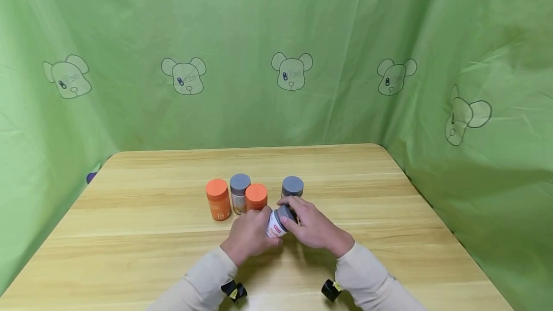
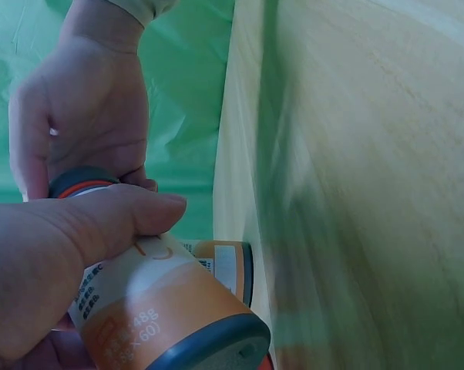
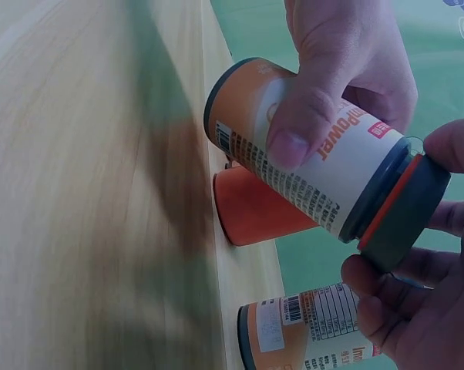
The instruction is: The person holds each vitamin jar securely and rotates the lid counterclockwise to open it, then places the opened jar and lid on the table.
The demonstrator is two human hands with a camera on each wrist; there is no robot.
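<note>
A pill bottle (image 1: 275, 226) with a white and orange label is held tilted above the table. My left hand (image 1: 249, 235) grips its body, thumb across the label. The fingers and thumb of my right hand (image 1: 312, 224) are curled round its dark grey lid (image 3: 405, 220). In the right wrist view an orange ring shows between the lid and the bottle's neck, and the lid sits slightly askew. The bottle's dark base shows in the left wrist view. Just beyond the right hand stands another grey-lidded bottle (image 1: 293, 186), partly hidden by the fingers.
Left of the hands stand an orange jar (image 1: 219, 200), a grey-lidded bottle (image 1: 240, 191) and a second orange jar (image 1: 257, 195), partly hidden by the left hand. The wooden table (image 1: 129, 215) is surrounded by green curtains (image 1: 242, 119) at the back and sides.
</note>
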